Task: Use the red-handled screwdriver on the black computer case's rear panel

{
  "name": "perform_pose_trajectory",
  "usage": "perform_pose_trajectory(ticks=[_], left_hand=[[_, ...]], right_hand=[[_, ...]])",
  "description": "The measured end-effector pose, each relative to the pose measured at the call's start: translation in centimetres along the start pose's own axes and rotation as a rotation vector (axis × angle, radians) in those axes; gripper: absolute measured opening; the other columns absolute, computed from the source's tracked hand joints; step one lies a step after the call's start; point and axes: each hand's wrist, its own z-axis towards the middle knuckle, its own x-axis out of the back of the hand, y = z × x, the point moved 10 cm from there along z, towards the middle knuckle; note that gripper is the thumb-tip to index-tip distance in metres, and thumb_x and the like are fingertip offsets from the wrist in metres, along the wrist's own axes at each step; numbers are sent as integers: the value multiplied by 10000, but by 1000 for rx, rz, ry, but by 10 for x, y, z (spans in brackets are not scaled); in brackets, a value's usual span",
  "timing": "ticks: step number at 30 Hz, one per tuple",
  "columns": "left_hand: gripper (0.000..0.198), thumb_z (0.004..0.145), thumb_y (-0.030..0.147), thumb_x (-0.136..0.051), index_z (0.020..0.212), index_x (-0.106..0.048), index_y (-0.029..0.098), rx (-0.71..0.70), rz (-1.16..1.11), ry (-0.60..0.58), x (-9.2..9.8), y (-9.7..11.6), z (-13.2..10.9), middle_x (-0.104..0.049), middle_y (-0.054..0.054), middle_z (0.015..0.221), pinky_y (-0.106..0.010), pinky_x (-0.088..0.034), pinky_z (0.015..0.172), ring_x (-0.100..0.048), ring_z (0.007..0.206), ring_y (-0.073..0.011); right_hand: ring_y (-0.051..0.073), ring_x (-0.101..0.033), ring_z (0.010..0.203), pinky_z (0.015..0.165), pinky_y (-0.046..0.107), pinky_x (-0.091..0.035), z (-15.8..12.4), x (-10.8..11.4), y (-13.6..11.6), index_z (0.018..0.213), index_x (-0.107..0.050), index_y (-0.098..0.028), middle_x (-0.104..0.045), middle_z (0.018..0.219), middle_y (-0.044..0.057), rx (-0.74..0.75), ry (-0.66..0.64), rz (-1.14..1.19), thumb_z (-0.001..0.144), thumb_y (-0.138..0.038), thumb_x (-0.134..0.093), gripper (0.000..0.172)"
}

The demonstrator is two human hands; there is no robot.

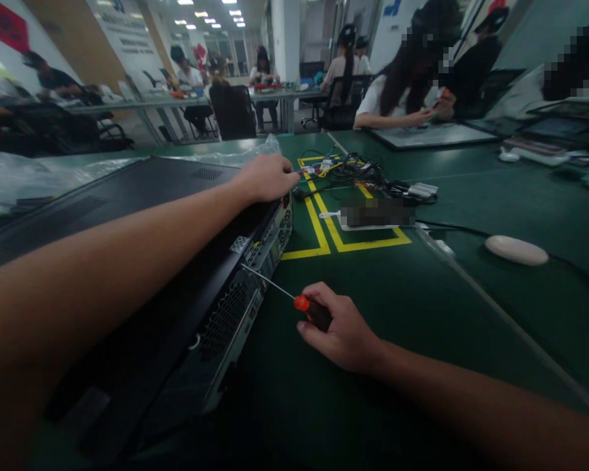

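Note:
A black computer case (142, 203) lies on its side at the left, its metal rear panel (230, 314) with vent holes facing right. My left hand (267, 178) rests at the far rear corner of the case, its fingers curled over the edge; the fingertips are partly hidden. In my right hand (343, 327) is a screwdriver (302, 302) with an orange and black handle, held closed in the fingers. The thin shaft points left, and its tip meets the top edge of the rear panel near a small label (239, 244).
Yellow tape (368, 247) marks rectangles on the green table (451, 314). Tangled cables (363, 171) lie behind the case. A white oval device (516, 250) sits on a cord at right. Plastic wrap (24, 180) is at left. Other people work at the tables beyond.

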Motion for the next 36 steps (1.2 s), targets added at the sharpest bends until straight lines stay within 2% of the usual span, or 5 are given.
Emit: perform_pose_trajectory(ticks=[9, 15, 23, 28, 36], left_hand=[[426, 871, 432, -513, 1082, -825, 232, -2, 16, -11, 0, 1, -1, -770, -144, 1137, -455, -496, 928, -667, 1072, -335], [412, 878, 428, -515, 1069, -828, 239, -3, 7, -8, 0, 0, -1, -772, -142, 1150, -447, -497, 921, -666, 1091, -338], [418, 880, 416, -505, 1070, -829, 234, -19, 28, -20, 2, 5, -2, -776, -147, 1164, -446, -497, 935, -668, 1084, -331], [446, 890, 420, -483, 1064, -832, 202, -15, 69, 6, 4, 7, -3, -777, -165, 1149, -440, -496, 945, -676, 1062, -323], [439, 877, 445, -506, 1070, -833, 223, 18, 68, 13, 1, 1, 1, -777, -144, 1147, -429, -511, 904, -677, 1051, -321]], right_hand=[[107, -506, 603, 566, 228, -387, -1, 1, -7, 1033, -508, -234, -535, 751, -67, 9, -3, 28, 860, -221, -686, 248], [117, -513, 604, 569, 235, -380, -8, 21, -17, 1013, -466, -250, -551, 755, -58, 77, 200, -30, 832, -200, -657, 268], [144, -610, 671, 606, 261, -445, -12, 33, -22, 999, -569, -227, -642, 817, -5, 161, 294, -57, 945, -251, -674, 120], [188, -675, 819, 744, 311, -511, -10, 37, -23, 1029, -659, -210, -713, 928, 41, 173, 312, -82, 977, -274, -674, 84], [181, -665, 749, 686, 296, -501, -8, 32, -21, 1093, -632, -212, -703, 876, 27, 140, 293, -55, 987, -308, -623, 143]])
